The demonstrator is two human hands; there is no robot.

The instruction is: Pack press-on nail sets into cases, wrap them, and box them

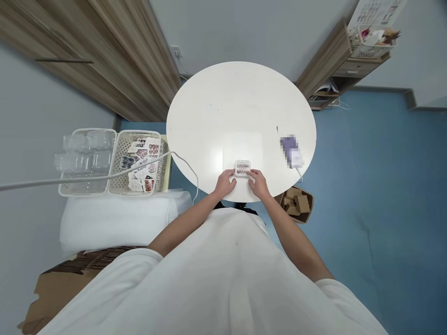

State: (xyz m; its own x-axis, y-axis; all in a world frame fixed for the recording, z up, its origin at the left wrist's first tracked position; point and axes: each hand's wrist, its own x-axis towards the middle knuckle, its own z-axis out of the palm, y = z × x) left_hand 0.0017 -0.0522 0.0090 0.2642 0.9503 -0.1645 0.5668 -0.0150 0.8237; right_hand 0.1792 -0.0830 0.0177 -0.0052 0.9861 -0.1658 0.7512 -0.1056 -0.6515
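Observation:
A small clear plastic box [242, 164] lies on the white table near its front edge. Two rows of glossy oval pieces that look like press-on nails show inside it. My left hand [225, 183] holds the box at its left side, fingertips against the edge and thumb bent in below. From the right, my right hand [259, 183] grips the lower right corner, its index finger reaching over the front of the box. The box rests between both hands, and its lid looks closed, though it is too small to be certain.
The round white table [240, 97] carries a purple phone-like item [289, 149], pixelated, with a cable. At left stand a basket [120, 158] of nail cards and a basket of clear boxes [85, 156]. A white cable [139, 164] crosses there. A carton [296, 204] sits below right.

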